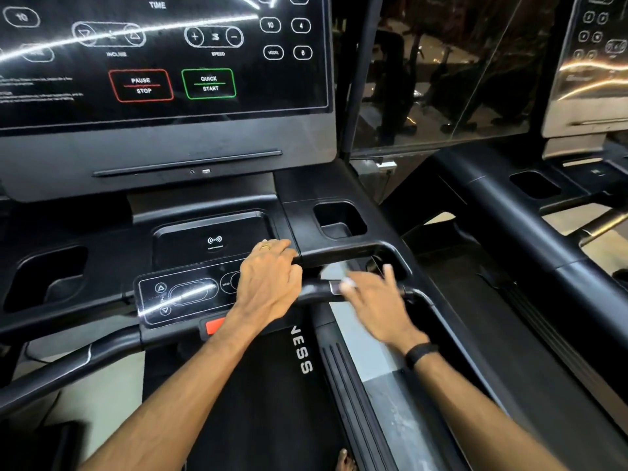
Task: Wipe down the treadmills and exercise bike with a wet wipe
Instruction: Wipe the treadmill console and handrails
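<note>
Head view looks down on a treadmill console point(163, 62) with both forearms reaching forward over the belt point(272, 385). The left hand point(268, 280) rests on the edge of the lower control panel point(183, 295), fingers bent down over the front handlebar point(316, 288) and gripping it; a ring shows on one finger. Just to its right, the right hand point(373, 297) is motion-blurred, its fingers spread fairly wide and lying on the same handlebar. Under its fingertips, a pale patch that looks like the wet wipe point(343, 285) is pressed against the bar, though the blur hides how it is held. A dark band circles the right wrist. Ahead of the left hand sits a flat tray with a wireless symbol point(214, 240), and ahead of the right hand a cup recess point(339, 220). Beyond the right hand, well apart, stands a second treadmill point(509, 215).
</note>
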